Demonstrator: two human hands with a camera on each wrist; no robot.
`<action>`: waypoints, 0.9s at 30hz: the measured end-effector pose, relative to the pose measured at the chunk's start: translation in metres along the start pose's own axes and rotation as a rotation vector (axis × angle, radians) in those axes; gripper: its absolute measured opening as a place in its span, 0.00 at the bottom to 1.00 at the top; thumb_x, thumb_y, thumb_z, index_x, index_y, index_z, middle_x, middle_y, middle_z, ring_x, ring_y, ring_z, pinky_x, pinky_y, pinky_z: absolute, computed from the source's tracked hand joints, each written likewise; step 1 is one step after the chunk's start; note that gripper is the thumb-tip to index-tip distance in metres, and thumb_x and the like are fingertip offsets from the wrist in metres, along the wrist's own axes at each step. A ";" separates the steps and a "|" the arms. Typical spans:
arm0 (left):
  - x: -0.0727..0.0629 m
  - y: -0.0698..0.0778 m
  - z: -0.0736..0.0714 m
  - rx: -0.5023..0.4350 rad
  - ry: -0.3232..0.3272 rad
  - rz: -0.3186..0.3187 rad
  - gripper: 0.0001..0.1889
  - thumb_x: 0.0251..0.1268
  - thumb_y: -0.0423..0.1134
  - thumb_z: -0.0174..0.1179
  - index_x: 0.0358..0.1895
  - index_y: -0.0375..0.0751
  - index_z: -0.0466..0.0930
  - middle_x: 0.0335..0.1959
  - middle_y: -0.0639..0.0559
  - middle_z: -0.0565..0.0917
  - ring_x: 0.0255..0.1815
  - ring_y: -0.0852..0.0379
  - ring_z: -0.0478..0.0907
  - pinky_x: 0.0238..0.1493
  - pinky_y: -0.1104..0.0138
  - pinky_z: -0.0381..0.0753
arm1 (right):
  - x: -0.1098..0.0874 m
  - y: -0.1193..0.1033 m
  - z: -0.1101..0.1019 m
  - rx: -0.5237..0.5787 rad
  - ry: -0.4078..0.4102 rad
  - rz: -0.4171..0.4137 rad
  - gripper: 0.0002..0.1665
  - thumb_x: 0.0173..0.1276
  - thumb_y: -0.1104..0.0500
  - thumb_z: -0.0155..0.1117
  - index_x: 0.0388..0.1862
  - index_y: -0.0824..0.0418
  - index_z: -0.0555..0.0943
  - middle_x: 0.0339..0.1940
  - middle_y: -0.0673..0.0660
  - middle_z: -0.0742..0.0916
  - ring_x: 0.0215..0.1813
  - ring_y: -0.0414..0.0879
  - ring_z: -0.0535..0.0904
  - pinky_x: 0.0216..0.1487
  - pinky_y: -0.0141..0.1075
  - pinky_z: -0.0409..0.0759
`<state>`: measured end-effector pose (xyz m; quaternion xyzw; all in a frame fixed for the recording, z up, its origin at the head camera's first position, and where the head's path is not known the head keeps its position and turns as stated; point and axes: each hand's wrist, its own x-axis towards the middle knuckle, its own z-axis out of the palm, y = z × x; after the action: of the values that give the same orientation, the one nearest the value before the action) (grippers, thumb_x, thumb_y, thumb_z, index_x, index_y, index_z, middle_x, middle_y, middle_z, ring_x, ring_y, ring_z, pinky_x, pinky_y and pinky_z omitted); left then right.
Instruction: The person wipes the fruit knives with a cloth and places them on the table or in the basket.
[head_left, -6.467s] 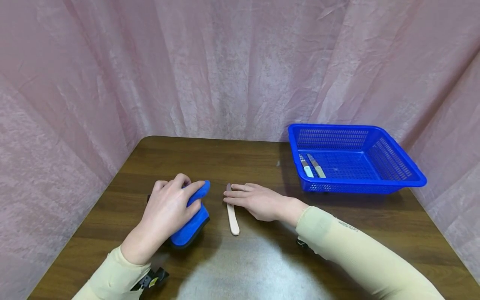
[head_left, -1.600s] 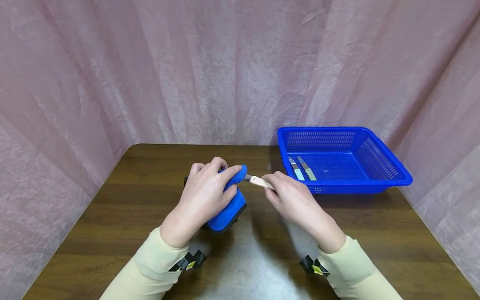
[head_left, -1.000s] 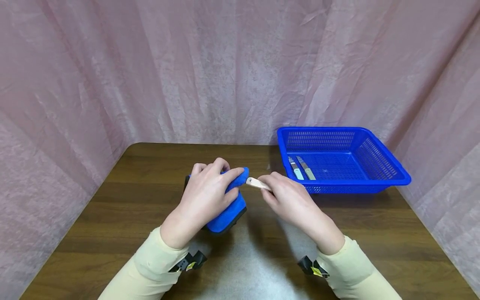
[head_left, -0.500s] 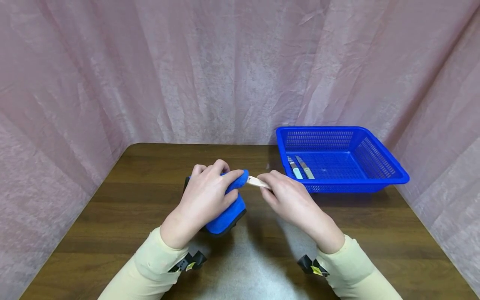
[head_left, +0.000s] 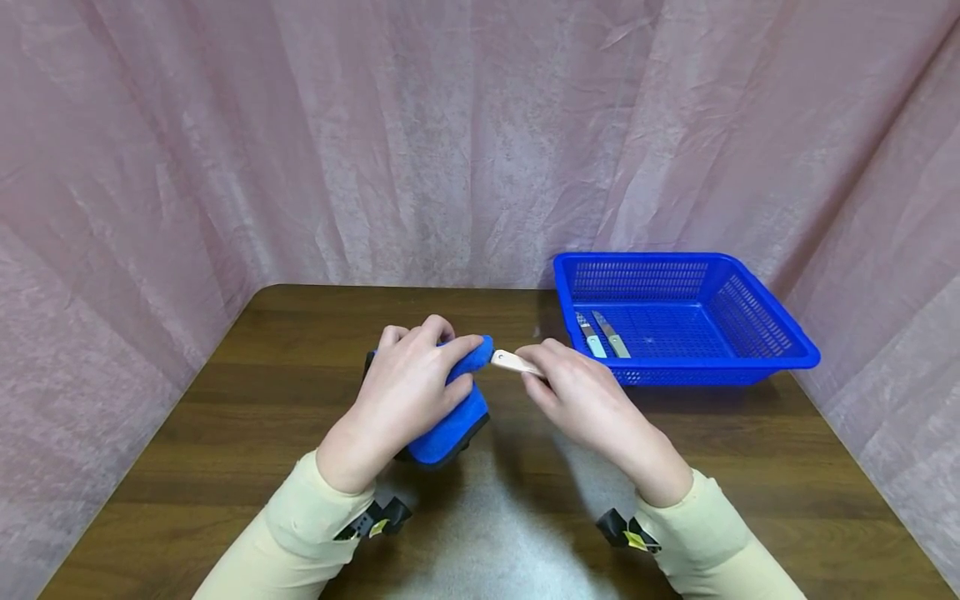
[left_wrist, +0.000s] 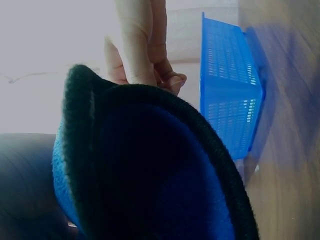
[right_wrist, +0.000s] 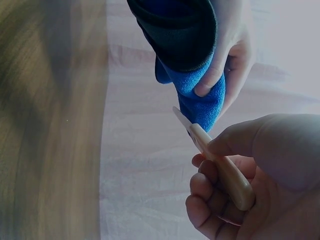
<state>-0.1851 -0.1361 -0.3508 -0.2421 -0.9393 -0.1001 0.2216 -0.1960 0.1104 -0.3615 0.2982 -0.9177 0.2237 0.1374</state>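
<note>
In the head view my left hand (head_left: 408, 383) grips a folded blue cloth (head_left: 453, 425) with black edging, thumb and fingers pinching one of its corners. My right hand (head_left: 588, 400) holds a small knife (head_left: 513, 362) by its cream handle. The knife points left, and its blade meets the pinched fold of cloth. Seen from the right wrist, the blade tip (right_wrist: 180, 116) shows beside the blue cloth (right_wrist: 197, 97), with the rest of the blade partly covered. From the left wrist, the cloth (left_wrist: 165, 165) fills much of the picture and hides the knife.
A blue plastic basket (head_left: 686, 364) stands at the back right of the wooden table (head_left: 300, 333). Two small knives lie inside it, one with a pale blue handle (head_left: 596, 345) and one with a greenish handle (head_left: 618, 346). A pink curtain (head_left: 420, 150) hangs behind.
The knife lay on the table under my right fingers; now that hand holds it raised against the cloth. My left hand and the cloth moved right. Lately only slight shifts show.
</note>
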 end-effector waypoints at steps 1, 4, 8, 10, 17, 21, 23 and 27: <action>0.000 0.000 0.000 -0.001 -0.002 -0.003 0.22 0.72 0.42 0.68 0.67 0.53 0.90 0.50 0.45 0.85 0.44 0.50 0.86 0.51 0.45 0.75 | 0.000 0.000 0.000 0.001 -0.002 0.003 0.12 0.80 0.62 0.67 0.57 0.58 0.89 0.35 0.47 0.82 0.33 0.43 0.74 0.34 0.40 0.76; 0.000 -0.001 -0.001 -0.004 -0.004 -0.009 0.22 0.72 0.43 0.68 0.67 0.53 0.90 0.50 0.45 0.85 0.43 0.50 0.86 0.51 0.45 0.75 | 0.000 0.000 0.000 0.003 -0.004 0.010 0.12 0.80 0.62 0.67 0.57 0.58 0.89 0.35 0.47 0.82 0.33 0.43 0.74 0.33 0.40 0.76; 0.001 -0.003 -0.001 -0.007 -0.003 -0.015 0.22 0.72 0.43 0.68 0.67 0.53 0.90 0.50 0.45 0.85 0.43 0.49 0.86 0.52 0.45 0.75 | 0.001 0.001 -0.001 0.002 -0.004 0.013 0.12 0.80 0.62 0.66 0.57 0.57 0.89 0.35 0.47 0.82 0.33 0.43 0.74 0.33 0.40 0.76; 0.001 -0.003 -0.001 -0.009 -0.001 -0.018 0.22 0.71 0.42 0.67 0.67 0.53 0.90 0.50 0.45 0.85 0.42 0.48 0.86 0.52 0.44 0.75 | 0.001 0.001 -0.001 0.003 -0.006 0.014 0.12 0.80 0.62 0.66 0.57 0.57 0.89 0.35 0.47 0.82 0.33 0.43 0.74 0.33 0.40 0.75; 0.001 -0.008 -0.002 -0.015 -0.015 -0.038 0.22 0.71 0.42 0.67 0.67 0.53 0.90 0.50 0.45 0.85 0.44 0.49 0.87 0.53 0.44 0.75 | 0.001 0.000 -0.002 0.012 -0.013 0.026 0.12 0.81 0.60 0.66 0.58 0.57 0.89 0.35 0.46 0.81 0.33 0.42 0.74 0.32 0.40 0.75; 0.002 -0.010 -0.003 -0.020 -0.025 -0.049 0.23 0.71 0.42 0.67 0.67 0.53 0.90 0.51 0.45 0.85 0.45 0.49 0.87 0.54 0.44 0.75 | 0.001 0.000 -0.003 0.014 -0.015 0.028 0.12 0.81 0.60 0.66 0.59 0.57 0.89 0.36 0.46 0.81 0.33 0.43 0.74 0.32 0.40 0.75; 0.002 -0.010 -0.003 -0.021 -0.028 -0.054 0.23 0.71 0.42 0.67 0.67 0.53 0.90 0.51 0.45 0.85 0.44 0.49 0.87 0.54 0.44 0.75 | 0.001 -0.001 -0.004 0.015 -0.016 0.029 0.12 0.81 0.60 0.66 0.59 0.57 0.89 0.36 0.46 0.81 0.33 0.43 0.74 0.32 0.40 0.75; 0.001 -0.011 -0.004 -0.021 -0.028 -0.062 0.23 0.70 0.42 0.66 0.67 0.53 0.90 0.50 0.45 0.85 0.44 0.49 0.87 0.53 0.44 0.74 | 0.001 -0.001 -0.004 0.020 -0.020 0.031 0.12 0.81 0.59 0.66 0.59 0.57 0.89 0.36 0.46 0.81 0.33 0.43 0.74 0.32 0.40 0.75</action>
<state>-0.1902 -0.1466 -0.3472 -0.2164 -0.9483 -0.1134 0.2027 -0.1959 0.1113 -0.3576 0.2874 -0.9213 0.2318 0.1217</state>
